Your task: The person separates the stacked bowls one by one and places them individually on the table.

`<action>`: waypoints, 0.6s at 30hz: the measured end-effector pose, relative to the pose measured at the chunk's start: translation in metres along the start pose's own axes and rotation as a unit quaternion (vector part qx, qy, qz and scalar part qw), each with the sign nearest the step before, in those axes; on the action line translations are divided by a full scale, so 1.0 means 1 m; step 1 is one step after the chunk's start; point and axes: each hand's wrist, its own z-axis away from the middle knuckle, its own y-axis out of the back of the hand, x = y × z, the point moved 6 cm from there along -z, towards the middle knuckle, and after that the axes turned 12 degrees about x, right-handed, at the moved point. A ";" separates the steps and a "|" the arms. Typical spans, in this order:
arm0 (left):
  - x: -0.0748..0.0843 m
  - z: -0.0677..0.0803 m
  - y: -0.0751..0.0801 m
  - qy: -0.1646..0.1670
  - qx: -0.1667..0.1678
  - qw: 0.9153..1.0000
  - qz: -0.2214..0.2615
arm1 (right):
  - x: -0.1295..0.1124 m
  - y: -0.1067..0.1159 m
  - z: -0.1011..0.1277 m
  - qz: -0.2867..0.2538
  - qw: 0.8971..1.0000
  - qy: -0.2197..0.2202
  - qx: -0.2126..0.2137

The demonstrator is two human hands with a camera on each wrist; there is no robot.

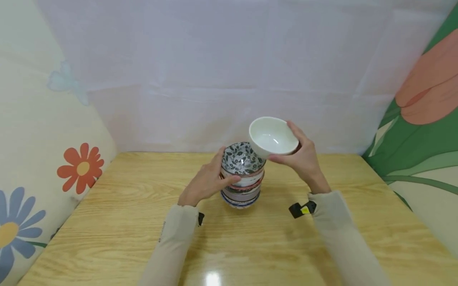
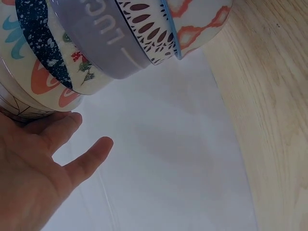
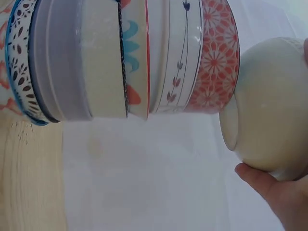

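In the head view, a tall stack of patterned bowls [image 1: 242, 184] stands on the wooden table; its top bowl shows a dark leaf print inside. My left hand [image 1: 207, 182] holds the upper part of the stack from the left, thumb on the near side and fingers around the far side. A plain white bowl [image 1: 270, 137], tilted, is in my right hand [image 1: 304, 159], thumb below its rim and fingers on its far side. It is at the top right of the stack. From the right wrist, the white bowl's foot [image 3: 230, 125] appears beside the red floral top bowl [image 3: 214, 57].
The table [image 1: 143, 222] has a wood grain. A white cloth [image 1: 200, 79] hangs behind it. Flower-printed fabric stands on the left [image 1: 35, 119] and right [image 1: 425, 131]. A black wrist strap piece [image 1: 302, 208] hangs from the right sleeve.
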 end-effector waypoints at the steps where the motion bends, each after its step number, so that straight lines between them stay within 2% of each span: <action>1: 0.000 0.000 0.000 -0.001 0.000 1.000 0.001 | 0.001 0.002 0.000 -0.002 1.000 -0.006 0.004; 10: -0.001 0.000 0.001 0.007 -0.002 1.000 -0.003 | 0.013 0.022 0.006 -0.003 0.999 -0.036 0.025; 18: -0.001 0.000 0.001 0.008 -0.001 1.000 0.000 | 0.035 0.036 0.015 0.010 0.998 -0.054 0.031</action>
